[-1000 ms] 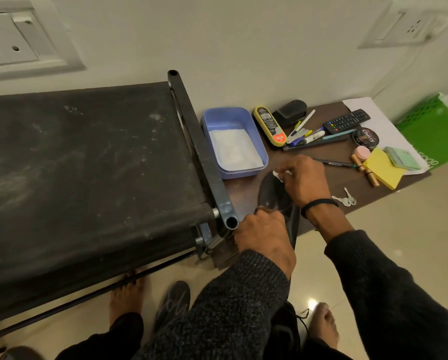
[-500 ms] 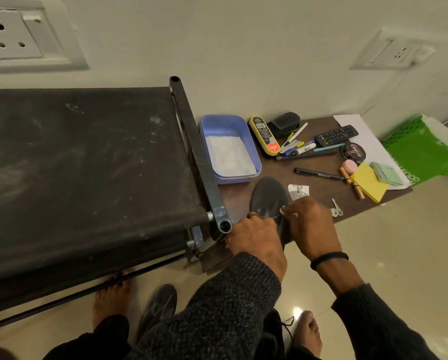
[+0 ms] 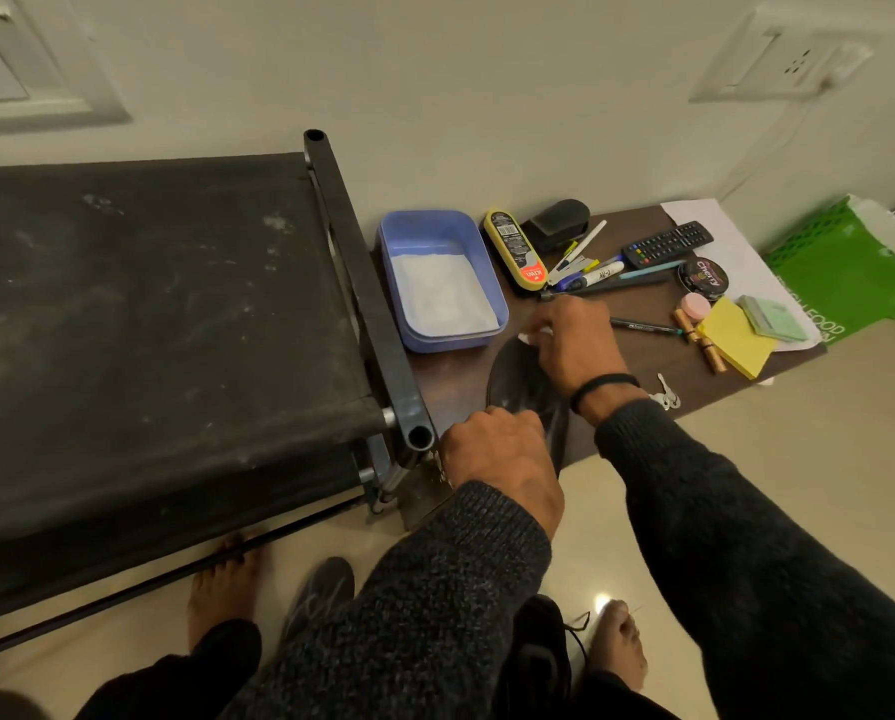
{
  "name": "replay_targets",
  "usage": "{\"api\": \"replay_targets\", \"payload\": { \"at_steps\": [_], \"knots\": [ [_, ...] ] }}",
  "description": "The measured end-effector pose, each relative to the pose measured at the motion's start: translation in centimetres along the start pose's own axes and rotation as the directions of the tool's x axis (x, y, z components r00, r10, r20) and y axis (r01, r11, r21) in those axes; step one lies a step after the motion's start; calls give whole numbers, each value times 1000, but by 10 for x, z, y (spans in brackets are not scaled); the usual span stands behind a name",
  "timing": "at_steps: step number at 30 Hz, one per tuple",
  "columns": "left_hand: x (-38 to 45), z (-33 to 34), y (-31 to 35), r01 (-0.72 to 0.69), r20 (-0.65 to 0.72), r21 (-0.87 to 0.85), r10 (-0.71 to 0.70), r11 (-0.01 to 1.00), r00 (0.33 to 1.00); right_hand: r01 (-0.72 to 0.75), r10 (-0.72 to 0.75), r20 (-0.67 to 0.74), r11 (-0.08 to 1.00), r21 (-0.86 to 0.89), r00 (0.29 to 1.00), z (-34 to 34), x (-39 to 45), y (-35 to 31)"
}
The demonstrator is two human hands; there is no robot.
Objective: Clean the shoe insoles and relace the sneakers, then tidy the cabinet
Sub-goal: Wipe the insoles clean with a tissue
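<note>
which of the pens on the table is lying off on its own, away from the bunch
The dark pen lying alone just right of the right hand; the other pens are piled together beside the yellow polish applicator.

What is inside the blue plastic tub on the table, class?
The blue plastic tub holds a white layer covering most of its floor; whether it is powder, liquid or cloth cannot be told. Its near wall hides the front strip of the floor.

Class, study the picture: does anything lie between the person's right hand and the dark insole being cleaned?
Nothing visible blocks it. The right hand pinches a small white wipe against the toe end of the insole, while the left hand grips its near end.
</note>
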State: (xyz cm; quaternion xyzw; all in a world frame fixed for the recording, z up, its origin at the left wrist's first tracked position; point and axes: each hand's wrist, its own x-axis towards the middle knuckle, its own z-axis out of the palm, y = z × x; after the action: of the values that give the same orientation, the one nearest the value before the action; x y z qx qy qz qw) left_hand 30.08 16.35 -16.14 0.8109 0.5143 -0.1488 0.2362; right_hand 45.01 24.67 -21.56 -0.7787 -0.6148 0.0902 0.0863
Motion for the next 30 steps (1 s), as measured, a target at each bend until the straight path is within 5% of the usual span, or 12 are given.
{"api": "replay_targets", "payload": {
  "at_steps": [12,17,30],
  "knots": [
    [-14,-2,-16,-9,-49,-160,2,987,999,-58,60,-22,992,111,998,3,-108,11],
    [-14,-1,-16,-3,-55,-175,-6,984,998,24,-19,-41,991,129,999,1,-146,8],
    [-10,4,-19,33,-38,-215,-43,976,998,-165,185,-158,977,135,970,19,-72,23]
  ]
}}
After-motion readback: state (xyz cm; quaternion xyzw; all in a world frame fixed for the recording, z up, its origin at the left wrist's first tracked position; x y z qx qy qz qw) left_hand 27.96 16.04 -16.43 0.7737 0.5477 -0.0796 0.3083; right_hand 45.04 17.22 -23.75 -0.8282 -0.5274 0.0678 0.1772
